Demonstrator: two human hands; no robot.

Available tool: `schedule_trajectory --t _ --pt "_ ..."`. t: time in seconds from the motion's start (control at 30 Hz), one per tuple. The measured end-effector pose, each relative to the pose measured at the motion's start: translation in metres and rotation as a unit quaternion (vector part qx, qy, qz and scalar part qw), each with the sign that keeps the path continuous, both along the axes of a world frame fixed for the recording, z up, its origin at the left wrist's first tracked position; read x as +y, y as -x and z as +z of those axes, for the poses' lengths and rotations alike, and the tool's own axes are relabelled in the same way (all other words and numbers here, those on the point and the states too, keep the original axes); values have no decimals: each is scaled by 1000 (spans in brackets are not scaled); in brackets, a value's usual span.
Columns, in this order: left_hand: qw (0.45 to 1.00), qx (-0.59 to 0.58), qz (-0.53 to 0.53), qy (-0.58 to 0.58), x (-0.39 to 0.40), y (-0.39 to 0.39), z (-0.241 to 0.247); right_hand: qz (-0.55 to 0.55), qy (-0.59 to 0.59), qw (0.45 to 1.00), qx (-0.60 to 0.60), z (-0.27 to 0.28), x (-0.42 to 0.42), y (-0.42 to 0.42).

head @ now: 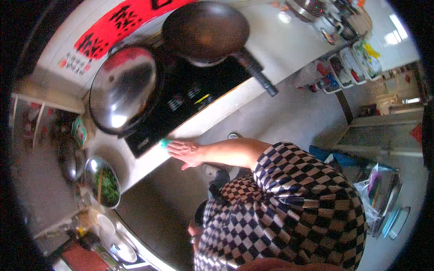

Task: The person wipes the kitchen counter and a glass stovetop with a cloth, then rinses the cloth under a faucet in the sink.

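Observation:
My right hand (184, 151) reaches over the pale counter edge (147, 164), palm down. Its fingertips press on a small teal cloth or sponge (165, 143), mostly covered by them, beside the near corner of a black glass cooktop (144, 142). A watch or bracelet circles the wrist of my left hand (194, 231), low beside the checkered clothing; its fingers cannot be made out. On the cooktop stand a pan with a shiny domed lid (127, 91) and a dark wok (205, 32), whose black handle (256, 71) points out over the counter edge.
A metal bowl of leafy greens (110, 184) with chopsticks (100, 184) across it sits left of the cooktop. White dishes (123, 249) lie farther down. Beyond the wok are a glass jug (327, 28) and several plastic bins (352, 66). A red banner (115, 25) is on the wall.

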State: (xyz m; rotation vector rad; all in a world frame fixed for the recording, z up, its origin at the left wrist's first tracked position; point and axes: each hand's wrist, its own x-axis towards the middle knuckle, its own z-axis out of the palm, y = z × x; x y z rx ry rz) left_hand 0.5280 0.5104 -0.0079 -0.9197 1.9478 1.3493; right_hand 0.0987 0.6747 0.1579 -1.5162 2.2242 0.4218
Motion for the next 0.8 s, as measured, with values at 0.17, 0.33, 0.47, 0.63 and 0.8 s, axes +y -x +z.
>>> schedule_trajectory --t 0.17,0.33,0.47,0.63,0.8 --pt "998 54 -34 6 -1 81 -12 -142 10 987 70 29 116 27" --pt "994 71 -78 13 -8 124 -5 -298 122 945 52 42 196 25" --pt "991 80 -110 20 -13 154 4 -303 166 930 125 49 215 30" --pt "987 89 -134 15 -16 179 18 -371 164 898 168 58 249 52" --pt "983 97 -159 9 -14 200 30 -381 189 874 235 53 254 60"
